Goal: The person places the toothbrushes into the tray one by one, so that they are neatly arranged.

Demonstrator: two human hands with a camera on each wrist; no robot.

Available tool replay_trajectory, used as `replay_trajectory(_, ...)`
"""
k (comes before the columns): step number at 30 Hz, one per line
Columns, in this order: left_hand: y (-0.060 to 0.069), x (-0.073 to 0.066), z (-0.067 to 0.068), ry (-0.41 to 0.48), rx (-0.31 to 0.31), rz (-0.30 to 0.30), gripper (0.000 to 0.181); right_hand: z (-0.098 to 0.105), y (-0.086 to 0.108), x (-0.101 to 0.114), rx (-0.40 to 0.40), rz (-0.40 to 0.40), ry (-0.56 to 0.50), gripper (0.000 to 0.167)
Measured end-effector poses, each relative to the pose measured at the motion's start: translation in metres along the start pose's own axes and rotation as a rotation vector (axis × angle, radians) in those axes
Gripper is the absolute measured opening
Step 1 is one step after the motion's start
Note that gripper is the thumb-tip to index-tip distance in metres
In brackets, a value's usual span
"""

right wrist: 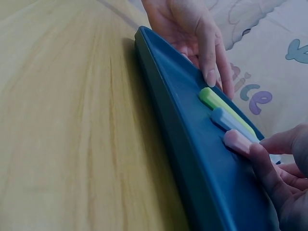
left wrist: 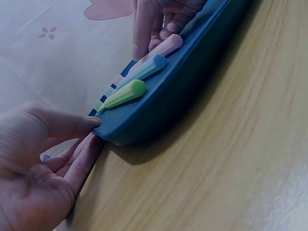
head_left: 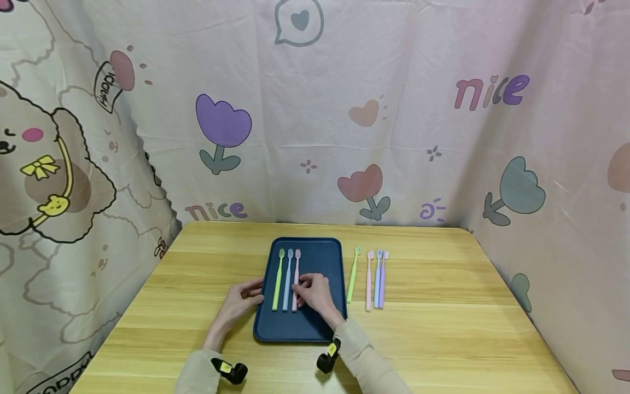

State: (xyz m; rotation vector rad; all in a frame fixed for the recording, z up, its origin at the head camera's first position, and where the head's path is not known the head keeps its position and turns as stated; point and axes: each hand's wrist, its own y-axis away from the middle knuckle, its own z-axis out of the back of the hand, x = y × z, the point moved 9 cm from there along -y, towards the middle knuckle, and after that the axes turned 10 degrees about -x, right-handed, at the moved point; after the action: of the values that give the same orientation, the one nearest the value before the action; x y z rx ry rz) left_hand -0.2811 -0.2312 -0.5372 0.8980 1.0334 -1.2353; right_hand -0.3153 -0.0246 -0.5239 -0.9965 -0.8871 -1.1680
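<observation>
A dark blue tray (head_left: 300, 329) lies on the wooden table. Side by side on its left half are a green toothbrush (head_left: 278, 284), a blue toothbrush (head_left: 287, 283) and a pink toothbrush (head_left: 297, 264), heads pointing away from me. My right hand (head_left: 316, 294) pinches the pink toothbrush by its handle between thumb and fingers; part of that handle is hidden behind them. At the tray's left edge, my left hand (head_left: 238, 302) grips the rim, thumb against the top and fingers along the outer side, as the left wrist view shows.
Right of the tray, on the table (head_left: 443, 317), lie another green toothbrush (head_left: 352, 276), a pink one (head_left: 368, 284), a blue one (head_left: 377, 282) and a purple one (head_left: 382, 282). The blue and purple ones lie close together. A printed curtain (head_left: 315, 126) hangs behind the table.
</observation>
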Motion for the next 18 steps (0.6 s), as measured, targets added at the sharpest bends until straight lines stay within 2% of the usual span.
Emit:
replay_trajectory(8, 0.001, -0.002, 0.000, -0.009, 0.004, -0.006, 0.051, 0.006, 0.001, 0.000, -0.004, -0.017, -0.012, 0.035)
replay_trajectory(18, 0.003, -0.005, 0.001, 0.005, 0.009, 0.001, 0.051, 0.013, 0.005, 0.007, -0.005, 0.004, -0.040, 0.037)
